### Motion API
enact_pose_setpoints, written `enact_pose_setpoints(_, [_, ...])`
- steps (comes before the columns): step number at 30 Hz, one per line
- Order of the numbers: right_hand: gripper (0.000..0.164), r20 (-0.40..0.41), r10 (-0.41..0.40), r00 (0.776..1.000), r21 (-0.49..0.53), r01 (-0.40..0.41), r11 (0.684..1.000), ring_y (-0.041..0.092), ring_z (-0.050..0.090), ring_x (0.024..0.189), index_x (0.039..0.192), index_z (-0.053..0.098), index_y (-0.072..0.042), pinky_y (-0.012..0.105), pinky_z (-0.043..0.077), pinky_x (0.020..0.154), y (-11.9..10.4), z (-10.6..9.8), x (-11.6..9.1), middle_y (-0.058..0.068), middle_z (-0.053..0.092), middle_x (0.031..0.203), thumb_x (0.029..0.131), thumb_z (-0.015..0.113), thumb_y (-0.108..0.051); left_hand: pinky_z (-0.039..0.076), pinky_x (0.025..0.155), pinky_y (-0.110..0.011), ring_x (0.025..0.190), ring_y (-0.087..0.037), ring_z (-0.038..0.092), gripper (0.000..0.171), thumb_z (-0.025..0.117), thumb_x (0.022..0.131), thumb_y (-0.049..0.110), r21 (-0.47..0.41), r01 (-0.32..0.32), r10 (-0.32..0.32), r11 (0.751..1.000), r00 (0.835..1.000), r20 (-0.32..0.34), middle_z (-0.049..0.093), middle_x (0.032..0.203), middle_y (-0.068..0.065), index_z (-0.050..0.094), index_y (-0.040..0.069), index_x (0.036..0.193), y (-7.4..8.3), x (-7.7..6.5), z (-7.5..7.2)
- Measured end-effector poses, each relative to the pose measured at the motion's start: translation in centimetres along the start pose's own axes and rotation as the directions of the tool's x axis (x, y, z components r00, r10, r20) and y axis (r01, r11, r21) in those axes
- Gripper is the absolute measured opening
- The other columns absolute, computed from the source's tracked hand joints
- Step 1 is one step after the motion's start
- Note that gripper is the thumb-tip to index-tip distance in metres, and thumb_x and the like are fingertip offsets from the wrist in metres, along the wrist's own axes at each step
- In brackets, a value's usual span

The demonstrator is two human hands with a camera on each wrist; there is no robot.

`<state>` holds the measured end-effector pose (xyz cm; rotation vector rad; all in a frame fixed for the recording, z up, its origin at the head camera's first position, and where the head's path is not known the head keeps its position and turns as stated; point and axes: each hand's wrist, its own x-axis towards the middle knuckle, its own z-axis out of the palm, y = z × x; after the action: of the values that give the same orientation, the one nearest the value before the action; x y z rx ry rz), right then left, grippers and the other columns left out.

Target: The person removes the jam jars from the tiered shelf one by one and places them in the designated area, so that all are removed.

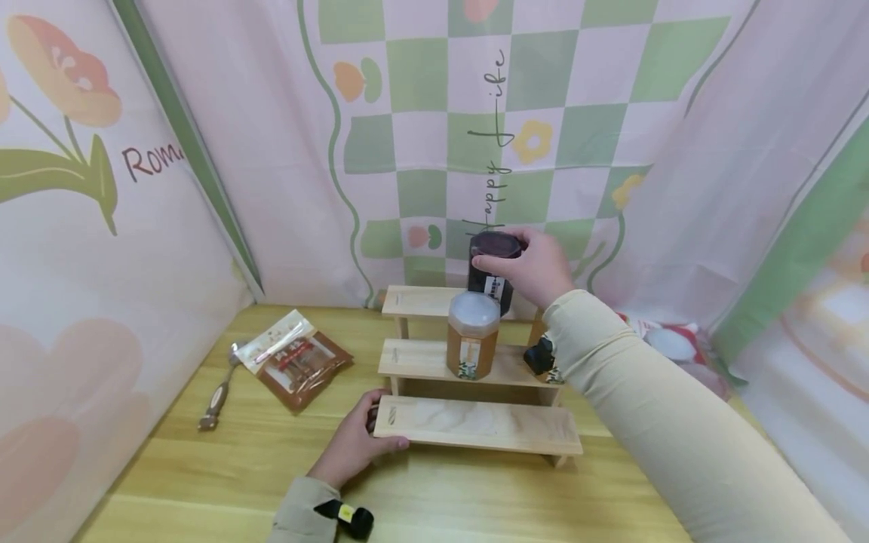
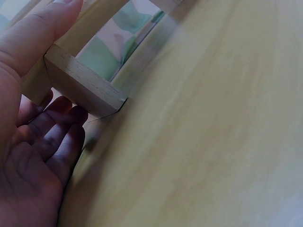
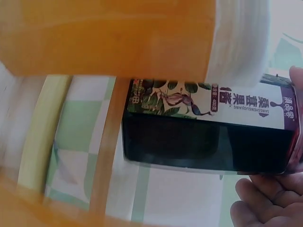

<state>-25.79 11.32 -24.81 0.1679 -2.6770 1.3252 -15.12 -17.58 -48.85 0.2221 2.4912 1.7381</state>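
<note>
Closest to me, the left hand (image 1: 354,441) grips the left end of the rack (image 1: 468,424), fingers curled round it, thumb at the front edge. I see an amber jar (image 1: 471,353) on the middle step. Behind, the right hand (image 1: 546,265) pinches the dark jar (image 1: 480,283) by its lid, at the top step; whether they touch, I can't tell.

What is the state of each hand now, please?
Left hand: closed, holding the lowest shelf at its left end.
Right hand: closed, holding the dark jar near its top.

Dark jar (image 3: 208,147) overlapped, amber jar (image 3: 109,40) cropped (above)
</note>
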Motion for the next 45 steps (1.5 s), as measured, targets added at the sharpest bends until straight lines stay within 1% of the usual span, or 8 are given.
enact_pose_setpoints(5, [0.077,-0.012,-0.005,1.0,-0.033,0.005,0.999,0.028,0.06,0.108,0.136,0.056,-0.008,0.042,0.051,0.09,0.2,-0.8,-0.3,0.013,0.063,0.124,0.079,0.082,-0.052,0.051,0.097,-0.045,0.116,-0.029,0.06,0.096,0.092,0.068,0.036,0.003,0.0,0.0,1.0,1.0,-0.002,0.058,0.134,-0.015,0.042,0.007,0.145,0.0,0.0,0.0])
enact_pose_setpoints(12, [0.076,-0.029,0.017,0.999,-0.019,-0.018,1.0,0.028,0.061,0.105,0.135,0.056,-0.008,0.041,0.053,0.087,1.0,-1.9,-0.5,0.012,0.064,0.121,0.079,0.081,-0.053,0.051,0.097,-0.044,0.115,-0.028,0.06,0.094,0.092,0.069,0.033,-0.003,0.004,-0.004,1.0,1.0,-0.003,0.058,0.134,-0.015,0.042,0.007,0.145,0.2,-0.1,0.1])
enact_pose_setpoints(16, [0.081,-0.04,0.015,0.999,-0.026,-0.016,1.0,0.028,0.061,0.104,0.138,0.055,-0.008,0.04,0.053,0.086,1.4,-2.4,-0.5,0.014,0.063,0.122,0.078,0.081,-0.056,0.052,0.096,-0.043,0.114,-0.028,0.06,0.093,0.092,0.07,0.031,0.001,0.001,-0.001,1.0,1.0,-0.005,0.058,0.133,-0.015,0.042,0.006,0.145,0.3,-0.2,0.1])
enact_pose_setpoints(23, [0.082,-0.053,0.011,0.999,-0.049,-0.014,0.999,0.03,0.061,0.105,0.139,0.054,-0.005,0.043,0.053,0.088,1.8,-3.1,-0.6,0.018,0.063,0.124,0.079,0.08,-0.055,0.051,0.096,-0.043,0.115,-0.028,0.06,0.094,0.092,0.069,0.034,-0.007,0.01,-0.01,1.0,1.0,-0.005,0.058,0.134,-0.014,0.042,0.007,0.145,0.3,-0.2,0.1])
enact_pose_setpoints(30, [0.091,-0.066,0.032,0.997,-0.074,-0.037,0.997,0.034,0.059,0.107,0.144,0.047,0.0,0.046,0.053,0.089,2.4,-4.1,-0.8,0.022,0.059,0.128,0.08,0.077,-0.058,0.051,0.097,-0.043,0.116,-0.028,0.059,0.096,0.091,0.069,0.036,-0.011,0.009,-0.009,1.0,1.0,0.004,0.057,0.134,-0.015,0.041,0.006,0.145,0.3,-0.2,0.0])
enact_pose_setpoints(36, [0.092,-0.088,0.04,0.995,-0.081,-0.047,0.996,0.033,0.058,0.106,0.142,0.049,0.0,0.044,0.052,0.088,3.2,-4.9,-0.7,0.021,0.06,0.127,0.079,0.077,-0.061,0.051,0.096,-0.043,0.116,-0.029,0.059,0.096,0.091,0.07,0.038,-0.008,0.015,-0.015,1.0,1.0,0.007,0.057,0.134,-0.015,0.041,0.006,0.145,0.4,-0.3,0.0])
enact_pose_setpoints(41, [0.096,-0.097,0.05,0.994,-0.1,-0.06,0.993,0.035,0.057,0.108,0.145,0.046,0.0,0.048,0.052,0.089,3.5,-5.4,-0.8,0.022,0.057,0.13,0.079,0.076,-0.063,0.052,0.095,-0.043,0.114,-0.028,0.06,0.098,0.091,0.069,0.039,-0.012,0.019,-0.019,1.0,1.0,0.005,0.058,0.132,-0.014,0.04,0.005,0.146,0.3,-0.2,0.0])
enact_pose_setpoints(45, [0.095,-0.115,0.05,0.992,-0.114,-0.063,0.991,0.036,0.057,0.107,0.144,0.047,-0.001,0.048,0.052,0.087,3.8,-5.8,-1.0,0.023,0.058,0.128,0.079,0.075,-0.064,0.051,0.095,-0.043,0.114,-0.028,0.06,0.099,0.091,0.069,0.038,-0.009,0.02,-0.02,1.0,1.0,0.002,0.058,0.132,-0.015,0.04,0.005,0.147,0.4,-0.3,0.1])
